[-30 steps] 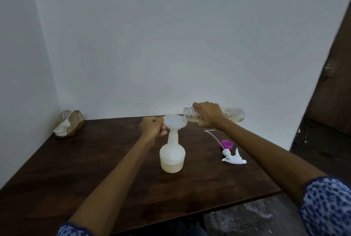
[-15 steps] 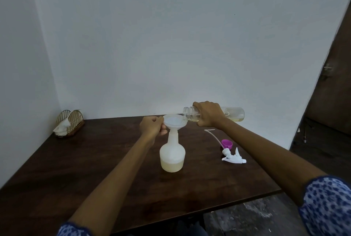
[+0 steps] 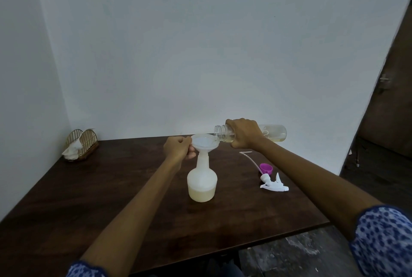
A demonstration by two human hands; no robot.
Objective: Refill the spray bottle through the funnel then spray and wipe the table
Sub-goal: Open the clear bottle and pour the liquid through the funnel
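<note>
A white spray bottle point(image 3: 202, 182) stands mid-table, its lower part holding pale yellowish liquid. A white funnel point(image 3: 204, 142) sits in its neck. My left hand point(image 3: 179, 148) pinches the funnel's left rim. My right hand point(image 3: 244, 133) grips a clear refill bottle point(image 3: 275, 132), held nearly level with its open mouth over the funnel's right edge. A little yellowish liquid lies in the refill bottle's far end. The white trigger sprayer head point(image 3: 273, 184) with its thin tube lies on the table to the right.
A purple cap point(image 3: 265, 168) lies by the sprayer head. A wire holder with white tissue point(image 3: 80, 144) stands at the table's back left corner. The dark wooden table point(image 3: 93, 196) meets white walls behind and left. A dark door is at the right.
Nearly nothing differs. Both hands, the funnel and the tilted refill bottle keep their places.
</note>
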